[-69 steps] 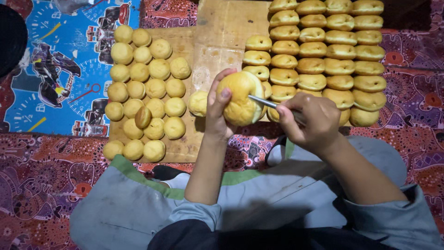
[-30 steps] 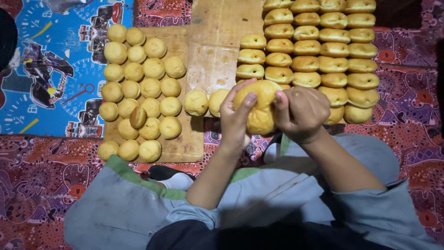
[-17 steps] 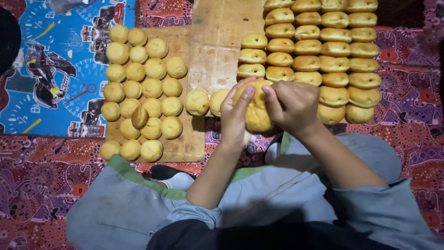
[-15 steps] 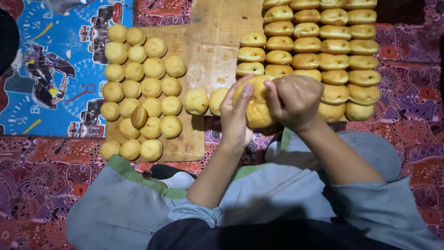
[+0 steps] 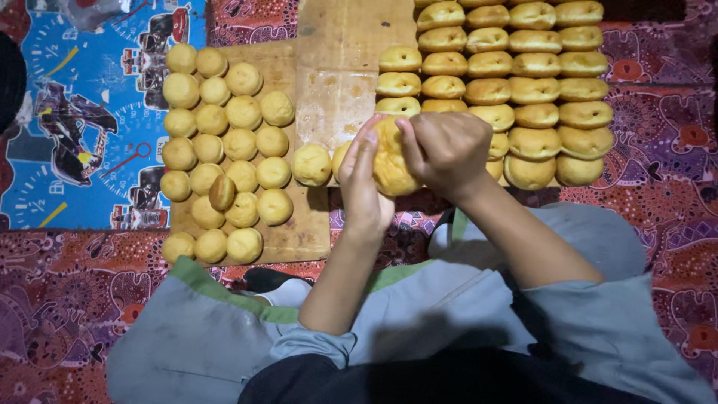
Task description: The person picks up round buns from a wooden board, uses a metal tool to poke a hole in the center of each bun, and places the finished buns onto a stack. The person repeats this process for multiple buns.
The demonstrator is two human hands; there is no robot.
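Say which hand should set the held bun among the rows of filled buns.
Right, probably. The right hand grips the bun from the side nearest the rows, almost touching them. The left hand holds the bun's far side, nearer the plain buns.

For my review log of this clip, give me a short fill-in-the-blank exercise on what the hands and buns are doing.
Both hands, left hand and right hand, grip one ____.
The round buns on the person's left lie on a sheet of ____.
The bun rows on the person's right are packed in ____ lines.

Missing words: bun; cardboard; straight
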